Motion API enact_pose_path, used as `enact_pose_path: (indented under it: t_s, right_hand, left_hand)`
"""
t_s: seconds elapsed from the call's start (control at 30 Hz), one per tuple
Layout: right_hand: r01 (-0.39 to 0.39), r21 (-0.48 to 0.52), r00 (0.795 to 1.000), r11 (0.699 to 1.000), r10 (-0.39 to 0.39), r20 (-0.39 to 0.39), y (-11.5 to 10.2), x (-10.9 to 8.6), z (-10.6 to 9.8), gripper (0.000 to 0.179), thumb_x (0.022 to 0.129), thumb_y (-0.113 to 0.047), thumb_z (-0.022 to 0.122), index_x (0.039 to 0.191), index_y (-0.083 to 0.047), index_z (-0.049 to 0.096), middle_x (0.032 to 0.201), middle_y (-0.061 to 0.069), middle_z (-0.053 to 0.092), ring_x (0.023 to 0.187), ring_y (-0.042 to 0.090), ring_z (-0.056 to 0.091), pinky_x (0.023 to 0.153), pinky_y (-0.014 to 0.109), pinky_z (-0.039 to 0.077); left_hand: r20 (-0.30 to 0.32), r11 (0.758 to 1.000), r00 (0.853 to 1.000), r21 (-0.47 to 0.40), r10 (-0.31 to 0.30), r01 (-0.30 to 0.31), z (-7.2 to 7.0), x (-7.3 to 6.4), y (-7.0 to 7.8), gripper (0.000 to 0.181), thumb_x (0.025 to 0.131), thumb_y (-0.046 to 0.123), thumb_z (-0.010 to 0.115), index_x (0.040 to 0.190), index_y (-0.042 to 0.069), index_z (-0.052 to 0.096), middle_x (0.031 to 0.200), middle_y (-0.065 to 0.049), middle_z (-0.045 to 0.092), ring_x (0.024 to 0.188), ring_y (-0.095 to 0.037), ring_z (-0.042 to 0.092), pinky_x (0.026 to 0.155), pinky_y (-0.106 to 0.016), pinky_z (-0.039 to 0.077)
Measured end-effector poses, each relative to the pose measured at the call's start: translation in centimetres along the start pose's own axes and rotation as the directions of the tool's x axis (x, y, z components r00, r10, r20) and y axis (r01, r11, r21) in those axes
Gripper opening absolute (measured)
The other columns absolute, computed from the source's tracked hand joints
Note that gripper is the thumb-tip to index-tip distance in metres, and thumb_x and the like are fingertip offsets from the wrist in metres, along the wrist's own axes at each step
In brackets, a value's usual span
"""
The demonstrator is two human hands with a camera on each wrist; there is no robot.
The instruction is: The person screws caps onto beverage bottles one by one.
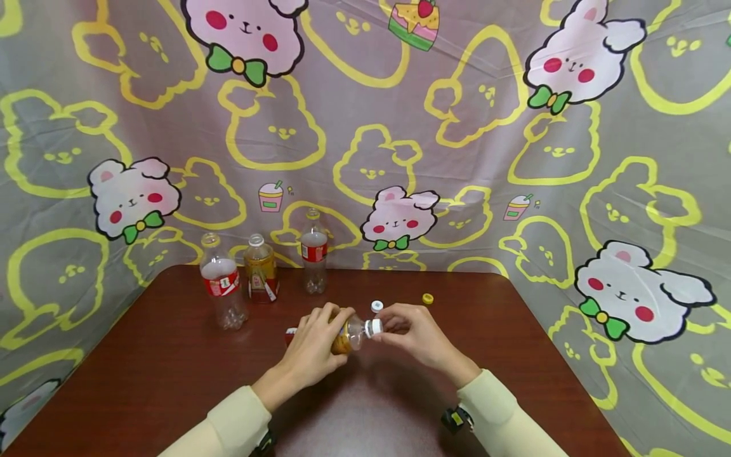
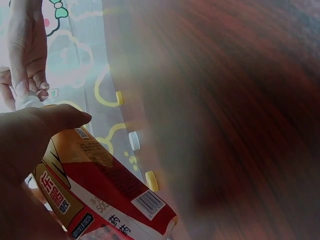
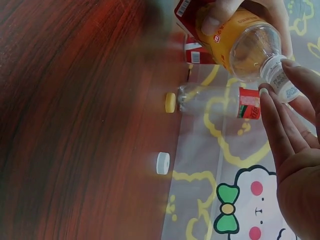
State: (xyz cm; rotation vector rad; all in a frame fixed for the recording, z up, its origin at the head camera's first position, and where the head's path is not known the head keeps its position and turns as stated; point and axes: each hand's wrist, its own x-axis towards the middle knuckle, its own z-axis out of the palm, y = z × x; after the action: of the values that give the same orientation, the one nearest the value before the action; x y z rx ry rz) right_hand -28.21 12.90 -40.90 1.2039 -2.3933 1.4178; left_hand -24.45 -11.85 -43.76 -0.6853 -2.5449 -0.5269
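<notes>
My left hand (image 1: 316,339) grips a plastic bottle (image 1: 355,334) with a gold and red label, holding it on its side above the table with the neck to the right. At that neck is a white cap (image 1: 374,327), which my right hand (image 1: 419,333) pinches between thumb and fingertips. The right wrist view shows the clear shoulder of the bottle (image 3: 255,50) and the cap (image 3: 285,87) between those fingers. In the left wrist view the label (image 2: 100,175) shows down to the red base, and the left thumb lies across its upper part.
On the brown table (image 1: 171,368) stand two clear bottles with red labels, one at left (image 1: 221,285) and one farther back (image 1: 315,254), and a gold-labelled bottle (image 1: 261,270) between them. A white cap (image 1: 377,306) and yellow caps (image 1: 428,298) (image 2: 151,181) lie nearby. A patterned curtain (image 1: 468,152) hangs behind.
</notes>
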Motion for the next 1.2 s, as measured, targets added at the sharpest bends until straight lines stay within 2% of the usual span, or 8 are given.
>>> enact_pose_path:
  t_s: [0.3, 0.5, 0.7, 0.8, 0.9, 1.03, 1.1, 1.2]
  right_hand:
    - [0.026, -0.039, 0.999, 0.999, -0.026, 0.019, 0.2, 0.0, 0.2, 0.024, 0.085, -0.024, 0.082, 0.105, -0.014, 0.074, 0.093, -0.007, 0.071, 0.080, 0.010, 0.070, 0.072, 0.030, 0.058]
    - [-0.031, -0.133, 0.999, 0.991, 0.033, 0.014, 0.0, 0.0, 0.3, 0.014, 0.090, -0.036, 0.076, 0.092, -0.022, 0.074, 0.079, -0.013, 0.067, 0.066, 0.007, 0.062, 0.058, 0.026, 0.053]
    - [-0.099, -0.275, 0.995, 0.956, 0.097, -0.023, -0.3, 0.0, 0.6, 0.043, 0.100, -0.049, 0.057, 0.063, -0.028, 0.061, 0.053, -0.018, 0.042, 0.051, 0.006, 0.043, 0.046, 0.022, 0.035]
    - [-0.150, -0.300, 0.989, 0.942, 0.148, -0.030, -0.4, -0.1, 0.5, 0.050, 0.102, -0.052, 0.050, 0.059, -0.028, 0.056, 0.051, -0.016, 0.042, 0.048, 0.005, 0.042, 0.045, 0.023, 0.035]
    - [-0.169, -0.289, 0.985, 0.942, 0.171, -0.018, -0.5, -0.2, 0.2, 0.044, 0.104, -0.049, 0.048, 0.066, -0.029, 0.060, 0.055, -0.013, 0.051, 0.050, 0.005, 0.046, 0.046, 0.025, 0.039]
    - [-0.115, -0.231, 0.992, 0.966, 0.126, 0.030, -0.5, -0.3, -0.4, 0.016, 0.100, -0.043, 0.059, 0.100, -0.029, 0.068, 0.075, -0.011, 0.067, 0.060, 0.008, 0.057, 0.054, 0.027, 0.048]
    - [-0.079, -0.205, 0.994, 0.976, 0.093, 0.063, -0.5, -0.3, -0.6, 0.027, 0.096, -0.041, 0.067, 0.120, -0.029, 0.063, 0.088, -0.012, 0.070, 0.068, 0.008, 0.060, 0.060, 0.028, 0.051]
    - [-0.036, -0.191, 0.994, 0.981, 0.054, 0.095, -0.5, -0.3, -0.7, 0.046, 0.090, -0.037, 0.076, 0.131, -0.029, 0.056, 0.096, -0.011, 0.069, 0.072, 0.008, 0.062, 0.064, 0.028, 0.054]
  left_hand:
    - [0.012, 1.000, 1.000, -0.007, 0.000, 0.000, 0.0, -0.1, 0.2, 0.084, 0.065, 0.023, 0.093, 0.140, 0.020, 0.055, 0.121, -0.008, 0.055, 0.105, -0.031, 0.056, 0.088, -0.053, 0.044]
    - [0.005, 1.000, 1.000, -0.005, 0.016, -0.016, -0.1, -0.1, 0.4, 0.085, 0.065, 0.022, 0.094, 0.140, 0.019, 0.055, 0.121, -0.008, 0.055, 0.105, -0.030, 0.055, 0.088, -0.052, 0.045]
    - [0.007, 1.000, 1.000, -0.003, 0.025, -0.025, -0.3, -0.1, 0.7, 0.085, 0.064, 0.022, 0.094, 0.140, 0.019, 0.055, 0.122, -0.008, 0.055, 0.106, -0.030, 0.055, 0.088, -0.052, 0.045]
    - [0.006, 1.000, 1.000, -0.010, 0.029, -0.029, -0.3, 0.0, 0.8, 0.085, 0.064, 0.022, 0.094, 0.140, 0.019, 0.055, 0.122, -0.008, 0.055, 0.106, -0.030, 0.055, 0.087, -0.051, 0.045]
    - [0.002, 1.000, 1.000, -0.012, 0.028, -0.028, -0.3, 0.0, 0.7, 0.084, 0.064, 0.023, 0.094, 0.139, 0.019, 0.055, 0.121, -0.007, 0.055, 0.105, -0.029, 0.055, 0.087, -0.051, 0.045]
    - [0.001, 1.000, 1.000, 0.001, 0.021, -0.021, -0.4, 0.0, 0.3, 0.085, 0.064, 0.024, 0.095, 0.139, 0.019, 0.056, 0.120, -0.008, 0.055, 0.104, -0.029, 0.055, 0.086, -0.050, 0.045]
    - [0.001, 1.000, 1.000, 0.008, 0.018, -0.018, -0.4, 0.0, 0.2, 0.085, 0.064, 0.023, 0.094, 0.139, 0.019, 0.055, 0.120, -0.008, 0.055, 0.104, -0.030, 0.055, 0.086, -0.051, 0.045]
    - [0.005, 1.000, 1.000, 0.008, 0.014, -0.014, -0.5, 0.0, 0.1, 0.084, 0.065, 0.023, 0.094, 0.139, 0.017, 0.055, 0.119, -0.009, 0.055, 0.104, -0.031, 0.055, 0.086, -0.052, 0.045]
